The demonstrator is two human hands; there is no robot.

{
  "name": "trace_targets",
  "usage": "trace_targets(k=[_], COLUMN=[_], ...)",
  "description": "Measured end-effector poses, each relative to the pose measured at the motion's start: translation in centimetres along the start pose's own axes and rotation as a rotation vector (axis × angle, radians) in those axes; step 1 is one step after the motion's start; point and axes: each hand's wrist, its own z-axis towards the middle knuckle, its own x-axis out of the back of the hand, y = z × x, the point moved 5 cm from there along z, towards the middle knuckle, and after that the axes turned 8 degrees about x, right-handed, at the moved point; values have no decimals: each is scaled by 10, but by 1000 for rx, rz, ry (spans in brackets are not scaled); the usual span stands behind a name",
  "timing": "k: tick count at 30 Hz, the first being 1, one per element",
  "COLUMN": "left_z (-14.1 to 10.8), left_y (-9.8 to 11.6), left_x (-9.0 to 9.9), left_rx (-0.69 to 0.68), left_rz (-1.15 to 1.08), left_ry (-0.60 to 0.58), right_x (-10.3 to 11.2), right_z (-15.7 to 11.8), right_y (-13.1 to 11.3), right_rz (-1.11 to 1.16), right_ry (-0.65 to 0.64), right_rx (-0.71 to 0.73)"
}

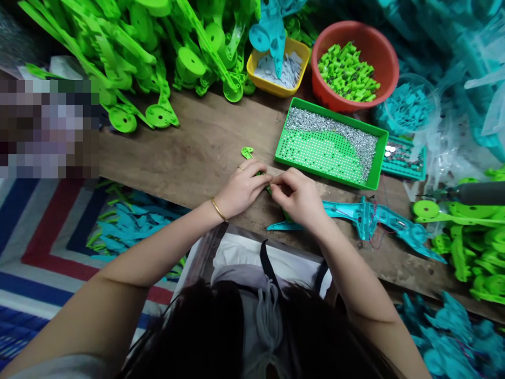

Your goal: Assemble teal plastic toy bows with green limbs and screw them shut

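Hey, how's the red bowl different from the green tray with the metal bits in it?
The red bowl is round, while the green tray is rectangular. The red bowl looks deeper; the green tray is shallower. The red bowl holds bright green plastic pieces, the green tray small silvery metal pieces. Both are open-topped and hold many small parts.

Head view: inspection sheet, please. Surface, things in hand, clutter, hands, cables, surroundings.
Surface: wooden bench, brown, marked.
Things: small green piece, partly hidden by the hands.
Clutter: green tray with silvery bits, red bowl, yellow tub, piled green parts.
Hands: left hand holds the green piece; right hand has its fingers bunched there, grip unclear.
Cables: thin red wires at the blue part.
Surroundings: striped cloth at left.
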Motion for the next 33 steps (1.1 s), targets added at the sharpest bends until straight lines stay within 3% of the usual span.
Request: trace_targets(k=[4, 8, 14, 26, 33], left_z=[3, 3, 1, 2, -1], left_y=[-11, -20, -16, -18, -18], left_x=[13, 19, 17, 11, 10], left_rx=[7, 2, 28, 92, 64], left_rz=[-84, -142, -136, -131, -131], left_ry=[-34, -54, -12, -11, 11], right_x=[-4, -9, -12, -20, -15], right_z=[-10, -17, -19, -27, -15], right_y=[6, 9, 4, -2, 1], right_rz=[-57, -48, -134, -285, -325], right_ry=[-7, -97, -194, -188, -256], right_rx=[-82, -149, -153, -184, -360])
